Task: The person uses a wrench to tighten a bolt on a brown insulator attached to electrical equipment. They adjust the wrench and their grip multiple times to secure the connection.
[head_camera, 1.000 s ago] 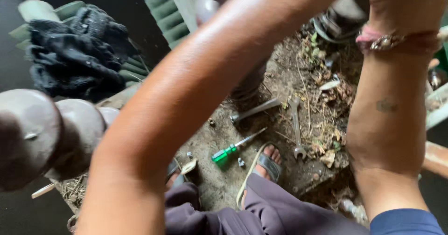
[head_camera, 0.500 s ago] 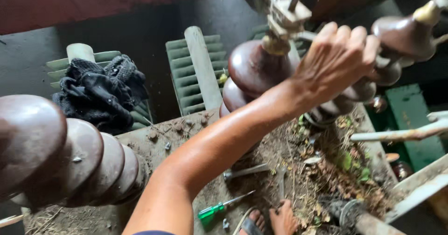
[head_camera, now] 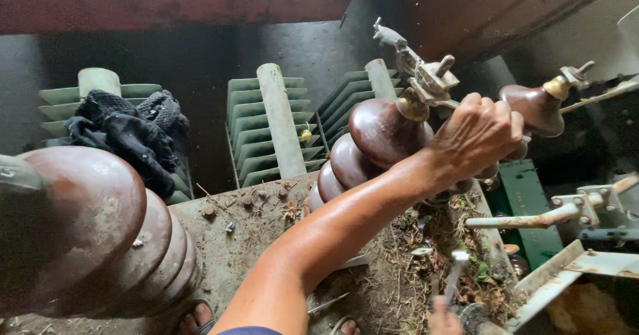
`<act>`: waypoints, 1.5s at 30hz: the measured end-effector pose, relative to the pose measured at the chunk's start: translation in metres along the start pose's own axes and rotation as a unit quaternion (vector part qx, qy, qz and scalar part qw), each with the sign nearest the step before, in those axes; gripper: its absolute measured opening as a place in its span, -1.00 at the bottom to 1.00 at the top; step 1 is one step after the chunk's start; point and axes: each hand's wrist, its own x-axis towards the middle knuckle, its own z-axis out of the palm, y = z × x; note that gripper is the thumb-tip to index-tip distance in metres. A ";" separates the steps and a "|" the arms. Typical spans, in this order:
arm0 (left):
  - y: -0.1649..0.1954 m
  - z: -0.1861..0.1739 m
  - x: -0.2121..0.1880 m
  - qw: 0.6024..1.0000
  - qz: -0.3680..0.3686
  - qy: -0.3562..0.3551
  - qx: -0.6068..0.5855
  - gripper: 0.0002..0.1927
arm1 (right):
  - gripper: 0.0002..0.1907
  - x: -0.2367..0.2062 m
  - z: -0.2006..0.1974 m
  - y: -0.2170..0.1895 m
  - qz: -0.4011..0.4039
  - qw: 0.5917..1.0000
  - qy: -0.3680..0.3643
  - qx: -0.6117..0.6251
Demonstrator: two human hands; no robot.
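The left hand (head_camera: 476, 135), just right of the glossy brown ribbed porcelain insulator (head_camera: 383, 132), has its fingers clamped, apparently on the small brown porcelain bushing (head_camera: 536, 109). This looks like a steadying grip. Working its top fitting calls for holding firm.

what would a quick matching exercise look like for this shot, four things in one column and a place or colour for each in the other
Things:
1. dark cloth
2. middle insulator
3. left hand
4. large insulator

Places or colours:
A. brown and glossy, with a metal clamp on top
B. draped over the left green fins
C. lower left, closest to the camera
D. closed around the right-hand insulator

Pairs: 1-B, 2-A, 3-D, 4-C
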 end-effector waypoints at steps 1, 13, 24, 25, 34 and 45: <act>0.000 0.000 0.001 1.000 -0.006 0.017 -0.015 -0.78 | -0.52 0.005 -0.034 -0.013 -0.036 0.998 0.053 0.004; 0.000 -0.004 0.001 1.000 -0.003 0.011 0.026 -0.88 | -0.46 0.017 -0.206 -0.243 -0.311 0.947 0.030 0.076; 0.001 0.008 0.001 1.000 -0.015 0.017 0.011 -0.85 | -0.53 -0.024 -0.198 -0.294 -0.457 0.796 0.282 -0.279; 0.001 0.008 0.001 1.000 -0.017 0.018 0.007 -0.85 | -0.55 -0.023 -0.196 -0.297 -0.485 0.695 0.341 -0.408; 0.000 0.007 0.000 0.999 -0.006 0.025 0.034 -0.79 | -0.47 -0.024 -0.199 -0.314 -0.467 0.775 0.240 -0.351; 0.001 0.004 -0.001 1.000 0.001 0.010 0.024 -0.84 | -0.41 -0.021 -0.208 -0.284 -0.412 0.881 0.131 -0.192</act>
